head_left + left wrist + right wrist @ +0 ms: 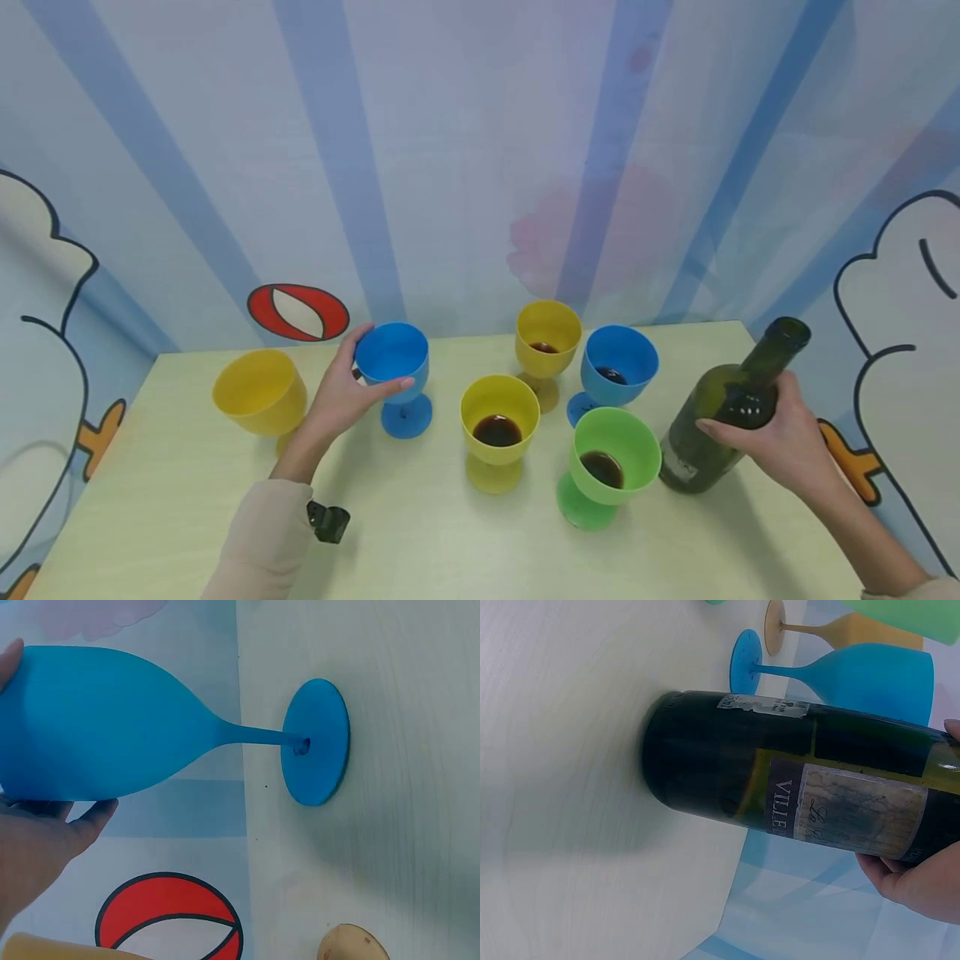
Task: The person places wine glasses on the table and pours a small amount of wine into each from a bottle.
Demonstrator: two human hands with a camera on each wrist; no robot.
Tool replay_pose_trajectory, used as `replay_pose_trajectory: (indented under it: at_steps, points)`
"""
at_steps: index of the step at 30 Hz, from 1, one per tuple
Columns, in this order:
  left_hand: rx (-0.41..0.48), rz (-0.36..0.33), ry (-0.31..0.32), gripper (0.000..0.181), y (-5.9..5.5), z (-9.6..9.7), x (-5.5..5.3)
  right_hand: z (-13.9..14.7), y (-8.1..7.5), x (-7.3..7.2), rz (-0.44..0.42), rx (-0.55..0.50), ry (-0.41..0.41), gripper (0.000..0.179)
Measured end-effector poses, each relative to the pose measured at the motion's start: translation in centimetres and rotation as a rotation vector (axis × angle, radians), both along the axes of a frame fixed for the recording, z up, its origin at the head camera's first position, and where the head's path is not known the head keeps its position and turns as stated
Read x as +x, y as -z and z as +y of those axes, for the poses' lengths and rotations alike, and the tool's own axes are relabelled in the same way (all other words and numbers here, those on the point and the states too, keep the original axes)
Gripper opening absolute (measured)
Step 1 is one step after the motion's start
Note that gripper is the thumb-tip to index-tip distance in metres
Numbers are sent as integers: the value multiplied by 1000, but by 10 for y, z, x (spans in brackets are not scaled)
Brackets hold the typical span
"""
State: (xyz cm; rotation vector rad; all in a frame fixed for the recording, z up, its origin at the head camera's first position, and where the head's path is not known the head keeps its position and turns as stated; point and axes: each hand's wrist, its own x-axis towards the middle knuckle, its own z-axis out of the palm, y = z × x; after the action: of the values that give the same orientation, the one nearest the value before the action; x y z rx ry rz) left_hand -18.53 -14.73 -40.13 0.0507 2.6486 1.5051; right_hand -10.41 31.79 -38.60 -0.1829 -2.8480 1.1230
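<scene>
Head view: the fingers of the left hand point(341, 402) are parted as wide as the bowl of the blue goblet point(395, 354) and hold it there, thumb on the near side. Left of these fingers, partly hidden by the wrist, the outer yellow goblet point(258, 398) stands on the tabletop point(420, 533). The fingers of the right hand point(776, 437) are wrapped round the green bottle point(708, 425). Between both sets of fingers I note the near yellow goblet point(498, 454), far yellow goblet point(546, 365), second blue goblet point(617, 393) and green goblet point(592, 493), each containing dark liquid.

Left wrist view: fingers confirmed at the bowl; stem and foot clear of them.

Right wrist view: fingers on the bottle's upper body; its label faces the camera, close to them.
</scene>
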Motion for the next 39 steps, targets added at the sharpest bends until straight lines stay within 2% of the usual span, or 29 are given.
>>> replay_pose_trajectory:
  at_steps: [7, 13, 23, 39]
  points:
    - [-6, -2, 8, 94, -5, 1, 3, 1, 1, 1, -1, -14, -2, 93]
    - [-10, 0, 17, 91, -14, 4, 9, 1, 2, 1, 3, -21, -2, 93]
    - [-3, 49, 20, 89, -33, 12, 21, 1, 4, 2, -1, -17, 7, 93]
    - [-11, 85, 12, 89, -51, 26, 38, 2, 6, 3, 4, -27, 16, 90]
